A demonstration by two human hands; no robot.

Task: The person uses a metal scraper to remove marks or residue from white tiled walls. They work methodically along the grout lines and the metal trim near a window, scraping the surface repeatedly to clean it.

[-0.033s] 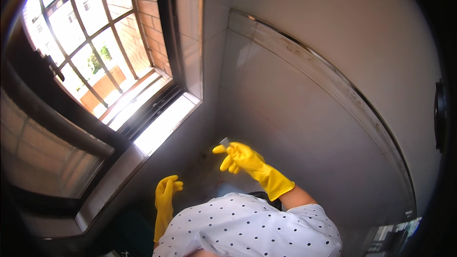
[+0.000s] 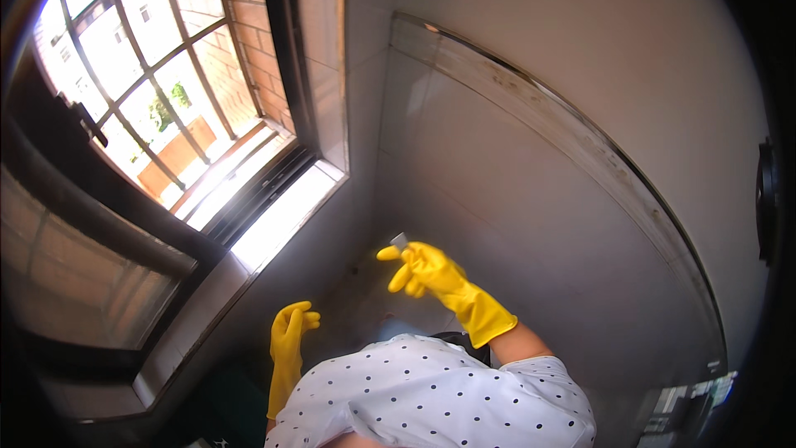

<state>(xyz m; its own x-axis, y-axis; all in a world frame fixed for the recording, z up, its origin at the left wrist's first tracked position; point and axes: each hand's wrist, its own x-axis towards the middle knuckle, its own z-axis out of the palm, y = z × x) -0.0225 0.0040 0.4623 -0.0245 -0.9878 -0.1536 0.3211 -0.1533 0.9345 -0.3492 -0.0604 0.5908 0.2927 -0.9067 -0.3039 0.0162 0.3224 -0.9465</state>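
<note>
Against the grey tiled wall (image 2: 514, 166), near its corner with the window side: right hand (image 2: 424, 270) in a yellow rubber glove, raised, thumb out to the left, fingers curled around a small flat grey scraper-like piece (image 2: 399, 241) poking up just above the knuckles. Exact kind of piece too small to tell. Lower and to the left of that corner, close to the pale window sill (image 2: 278, 220): left hand (image 2: 292, 323), likewise in a yellow rubber glove, empty, fingers held together and bent slightly at the tips, touching nothing visible. Well apart, both hands. Below them, at the bottom edge: white dotted fabric of the person's top (image 2: 431, 402). Far left of the wall: barred window (image 2: 141, 91) with brick reveal, bright with daylight. Across the wall, upper right: dark stained curved seam (image 2: 580, 129).
</note>
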